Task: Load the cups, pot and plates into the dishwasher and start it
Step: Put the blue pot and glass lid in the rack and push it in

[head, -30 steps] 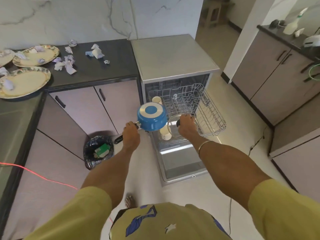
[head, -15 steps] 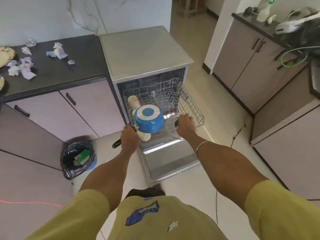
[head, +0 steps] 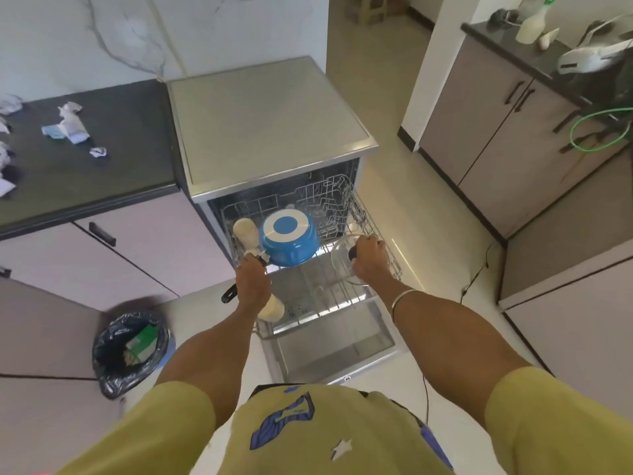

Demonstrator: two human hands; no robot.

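At far left a dark surface carries scraps of crumpled paper, white with a touch of blue. Below it run pale, flat cabinet doors with dark bar handles. On the floor in front stands a bin lined with a glossy black bag, a green and white carton lying inside.

Next comes the dishwasher, a boxy grey machine with a matte flat top, its door folded down flat. A wire rack is pulled out over the door. Two cream cups sit along the rack's left side: one cup at the back, a second cup nearer, partly hidden by the left forearm.

The left hand grips the black handle of a blue pot, held upside down over the rack beside the rear cup; its base shows a white ring round a blue disc. The right hand holds the dark knob of a round clear glass lid, at the rack's right edge. A thin bangle circles that wrist. Both sleeves are yellow-green.

At right, more pale cabinets carry a second dark surface with a white spray bottle, and a green cable hangs in a loop. A thin black cord trails on the tiled floor. No writing can be read anywhere.
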